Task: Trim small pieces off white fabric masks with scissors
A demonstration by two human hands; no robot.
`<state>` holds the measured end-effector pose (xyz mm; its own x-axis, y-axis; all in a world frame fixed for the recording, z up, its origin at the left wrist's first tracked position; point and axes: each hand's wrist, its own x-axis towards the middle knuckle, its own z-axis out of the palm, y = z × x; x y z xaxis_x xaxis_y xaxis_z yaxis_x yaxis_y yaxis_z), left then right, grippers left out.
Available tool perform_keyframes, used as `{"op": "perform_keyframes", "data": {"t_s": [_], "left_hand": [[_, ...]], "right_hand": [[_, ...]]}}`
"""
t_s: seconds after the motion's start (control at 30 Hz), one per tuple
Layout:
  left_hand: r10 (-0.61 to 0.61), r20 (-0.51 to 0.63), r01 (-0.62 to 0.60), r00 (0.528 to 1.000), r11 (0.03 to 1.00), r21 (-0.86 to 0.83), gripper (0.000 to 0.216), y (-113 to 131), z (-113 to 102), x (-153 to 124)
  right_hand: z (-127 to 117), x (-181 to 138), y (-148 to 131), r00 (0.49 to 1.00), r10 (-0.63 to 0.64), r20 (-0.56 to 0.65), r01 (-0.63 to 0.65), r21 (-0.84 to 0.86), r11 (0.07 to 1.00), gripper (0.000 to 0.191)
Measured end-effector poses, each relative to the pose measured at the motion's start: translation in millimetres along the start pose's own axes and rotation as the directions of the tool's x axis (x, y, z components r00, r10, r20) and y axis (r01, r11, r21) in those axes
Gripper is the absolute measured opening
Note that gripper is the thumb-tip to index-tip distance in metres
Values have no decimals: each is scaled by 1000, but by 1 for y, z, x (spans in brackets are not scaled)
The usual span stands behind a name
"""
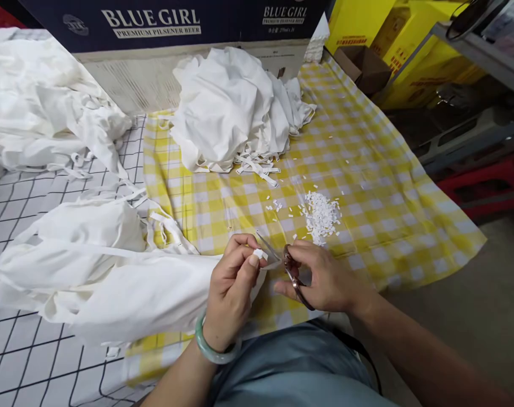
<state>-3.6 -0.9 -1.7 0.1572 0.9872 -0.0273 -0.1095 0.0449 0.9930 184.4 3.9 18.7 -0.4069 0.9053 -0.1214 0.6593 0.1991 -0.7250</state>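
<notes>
My left hand [235, 282] pinches the end of a piece of white cloth [155, 294] between thumb and fingers. A small white tip of it [260, 254] shows above the thumb, and the rest trails left over the table. In my right hand [325, 277] is a pair of scissors [291, 271], fingers through the handles. Its blades are apart and point left, close to the white tip. Whether they touch the cloth I cannot tell. Just beyond my right hand lies a heap of tiny white snippets [322, 215], with loose ones scattered around.
A pile of white cloth [227, 107] with straps sits before a dark blue beer carton [164, 34]. More white cloth [40, 107] lies at left on a grid-patterned cover [36, 362]. A yellow checked cloth [379, 198] covers the table. Shelving [486, 56] stands at right.
</notes>
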Motion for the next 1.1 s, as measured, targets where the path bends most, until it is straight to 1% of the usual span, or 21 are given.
{"op": "perform_keyframes", "data": {"t_s": [0.17,0.27,0.4,0.63,0.73,1.1], "left_hand": [[25,-13,-25,1000,999,26,28,1,3,0],[41,-9,-41,999,999,21,23,0,5,0],[55,-10,-55,998,998,21,23,-2,7,1],[24,7,-25,1000,998,55,23,-2,8,3],[31,11,-31,999,997,69,24,-2,8,2],[56,30,-56,998,998,10,20,-7,10,2]], "right_hand": [[0,3,-3,999,42,15,-42,-21,999,35],[0,3,-1,999,35,19,-35,-16,999,38],[1,3,1,1000,20,17,-20,-2,1000,41],[-1,5,-1,999,26,28,-27,26,999,36],[0,5,0,999,26,25,-26,23,999,36],[3,5,3,1000,11,-5,-11,69,998,43]]}}
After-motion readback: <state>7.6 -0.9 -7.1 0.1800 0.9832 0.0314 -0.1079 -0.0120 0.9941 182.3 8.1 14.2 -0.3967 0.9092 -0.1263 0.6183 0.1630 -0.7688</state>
